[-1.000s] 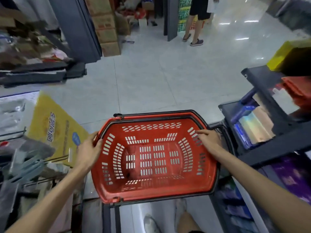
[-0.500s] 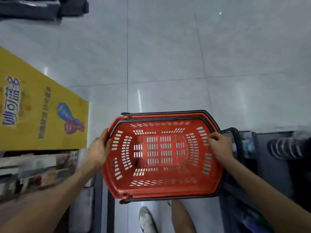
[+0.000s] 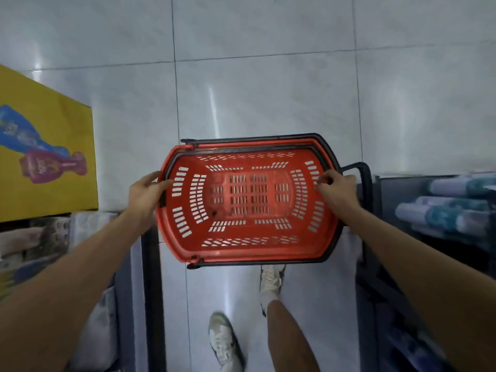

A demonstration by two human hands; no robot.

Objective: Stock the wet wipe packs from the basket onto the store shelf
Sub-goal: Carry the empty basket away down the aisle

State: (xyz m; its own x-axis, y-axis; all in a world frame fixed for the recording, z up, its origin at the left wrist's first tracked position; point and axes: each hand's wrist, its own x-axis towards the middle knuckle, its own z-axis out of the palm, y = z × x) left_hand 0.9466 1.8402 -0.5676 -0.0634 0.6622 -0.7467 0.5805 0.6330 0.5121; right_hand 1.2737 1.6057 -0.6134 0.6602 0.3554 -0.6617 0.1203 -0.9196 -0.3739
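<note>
holding the red basket (image 3: 249, 249) level over the tiled floor (image 3: 268, 89), the person has a hand on each short end. the left hand (image 3: 146, 193) wraps the left rim, its fingers (image 3: 164, 183) curled over the edge onto the slotted wall. the right hand (image 3: 336, 189) grips the right rim the same way, just beside the black handle (image 3: 363, 178) that sticks out on that side. the basket's bottom shows bare through the slots, and no wet wipe packs lie in it. on the right, the shelf (image 3: 381, 205) carries lilac and teal packages (image 3: 451, 208), too blurred to say whether they are the wipes. from that i judge the stocking finished, and the step in hand to be carrying off the empty basket. the next move calls for a steady two-handed hold and a path between the shelf and the yellow carton (image 3: 48, 157) on the left.
</note>
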